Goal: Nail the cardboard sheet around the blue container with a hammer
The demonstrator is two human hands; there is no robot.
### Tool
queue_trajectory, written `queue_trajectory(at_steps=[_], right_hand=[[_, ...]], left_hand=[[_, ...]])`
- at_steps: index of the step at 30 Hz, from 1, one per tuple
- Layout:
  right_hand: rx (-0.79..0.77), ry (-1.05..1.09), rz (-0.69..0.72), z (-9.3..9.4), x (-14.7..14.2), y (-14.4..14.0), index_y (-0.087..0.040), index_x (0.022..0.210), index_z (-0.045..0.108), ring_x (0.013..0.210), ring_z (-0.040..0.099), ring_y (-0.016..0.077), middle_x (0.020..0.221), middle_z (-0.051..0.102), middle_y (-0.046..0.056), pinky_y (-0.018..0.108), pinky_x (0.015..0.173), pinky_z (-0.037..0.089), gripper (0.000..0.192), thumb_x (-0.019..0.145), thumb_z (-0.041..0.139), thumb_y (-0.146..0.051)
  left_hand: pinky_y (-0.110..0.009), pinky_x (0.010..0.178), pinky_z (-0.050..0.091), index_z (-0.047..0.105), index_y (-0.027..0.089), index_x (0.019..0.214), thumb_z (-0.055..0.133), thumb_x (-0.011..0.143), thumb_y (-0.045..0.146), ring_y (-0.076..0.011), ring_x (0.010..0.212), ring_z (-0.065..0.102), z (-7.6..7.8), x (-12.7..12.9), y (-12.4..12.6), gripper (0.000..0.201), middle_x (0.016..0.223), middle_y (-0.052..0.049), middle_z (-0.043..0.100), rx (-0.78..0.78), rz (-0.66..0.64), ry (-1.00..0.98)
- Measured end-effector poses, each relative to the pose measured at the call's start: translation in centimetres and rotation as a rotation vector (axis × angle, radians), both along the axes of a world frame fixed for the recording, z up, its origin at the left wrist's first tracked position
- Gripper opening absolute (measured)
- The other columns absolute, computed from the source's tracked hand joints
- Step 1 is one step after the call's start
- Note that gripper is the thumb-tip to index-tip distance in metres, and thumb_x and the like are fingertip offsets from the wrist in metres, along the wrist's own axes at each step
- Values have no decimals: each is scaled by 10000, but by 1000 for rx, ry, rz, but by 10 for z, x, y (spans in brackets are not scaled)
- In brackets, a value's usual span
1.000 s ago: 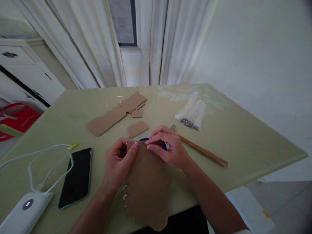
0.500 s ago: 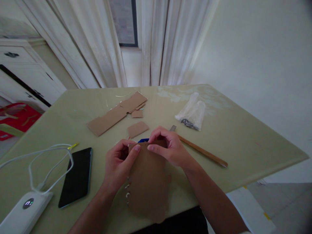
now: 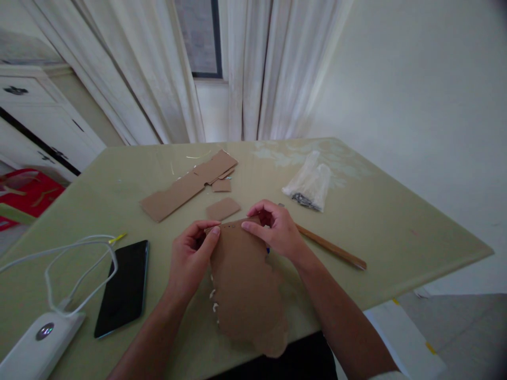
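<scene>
Tilting rightward since before, the cardboard piece (image 3: 245, 282) now hides the blue object.

On the green counter (image 3: 396, 232) we see a black phone (image 3: 123, 287) lying flat beside a white power bank (image 3: 37, 343) with a looped white cable (image 3: 75, 264). Farther back lie a long cardboard strip (image 3: 186, 184) and a small cardboard scrap (image 3: 223, 208). To the right we find a clear plastic bag (image 3: 311, 182) and a wooden stick (image 3: 330, 247), with white curtains (image 3: 253, 68) behind.
</scene>
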State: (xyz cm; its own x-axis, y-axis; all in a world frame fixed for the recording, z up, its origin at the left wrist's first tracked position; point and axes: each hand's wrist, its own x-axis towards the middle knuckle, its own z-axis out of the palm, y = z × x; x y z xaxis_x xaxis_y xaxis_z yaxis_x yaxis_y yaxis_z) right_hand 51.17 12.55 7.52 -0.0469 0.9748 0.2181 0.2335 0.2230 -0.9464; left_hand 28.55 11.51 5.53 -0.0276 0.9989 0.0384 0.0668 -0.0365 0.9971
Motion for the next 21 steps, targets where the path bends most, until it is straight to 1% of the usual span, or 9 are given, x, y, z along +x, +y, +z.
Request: queue_trajectory(at_steps=[2,4,6,8,10,12,16,19,21], right_hand=[[25,-52,-23,-1,3,3,-219,952,731,697,571,144,837,698,5,289,625,440,273,816,880,-403],[10,-48,-18,-1,5,5,-220,958,734,672,549,142,789,674,-7,286,601,418,278,822,873,-418],[-38,2,6,0,5,5,-224,952,736,657,541,142,753,653,-15,284,588,405,274,837,853,-444],[-79,89,33,2,5,5,-229,927,736,680,568,148,769,667,-9,287,610,429,279,836,843,-470],[-105,181,57,4,6,4,-232,902,732,720,601,153,812,695,2,289,646,462,292,817,854,-483],[-128,238,70,6,6,3,-231,893,731,727,610,149,822,700,1,282,649,472,304,793,874,-481],[-165,217,70,3,7,5,-220,882,734,694,600,138,794,696,-4,266,615,460,301,786,870,-470],[-121,129,14,0,7,8,-209,853,737,691,608,146,789,713,8,281,628,472,290,781,864,-459],[-72,57,-45,0,8,9,-206,845,745,688,611,154,793,725,21,294,633,477,271,791,854,-448]], left_hand=[[-270,684,488,798,223,1013,805,883,496,-191,799,649,-2,-1,3,303,879,-44,759,43,4,76],[-285,700,491,806,230,1038,795,891,493,-201,817,649,-3,-1,5,301,905,-47,762,63,-6,107],[-290,720,500,813,234,1050,779,903,495,-209,849,659,-3,1,6,301,935,-51,773,48,-36,72],[-286,742,508,819,234,1017,779,903,492,-209,870,665,-2,3,6,285,938,-46,778,42,-53,5],[-281,758,511,818,231,966,794,892,491,-203,868,661,0,4,3,271,914,-37,773,56,-41,-58],[-274,751,507,816,229,948,806,882,501,-196,850,653,2,5,1,281,905,-32,769,56,-31,-102],[-265,711,490,809,229,937,804,875,526,-193,822,642,1,5,3,304,898,-31,750,16,-48,-112],[-283,807,514,800,225,903,821,858,487,-221,963,667,-4,7,9,267,1066,-58,765,52,-37,-95],[-296,863,518,792,219,881,826,854,472,-234,1036,669,-7,9,14,257,1192,-77,766,44,-45,-115]])
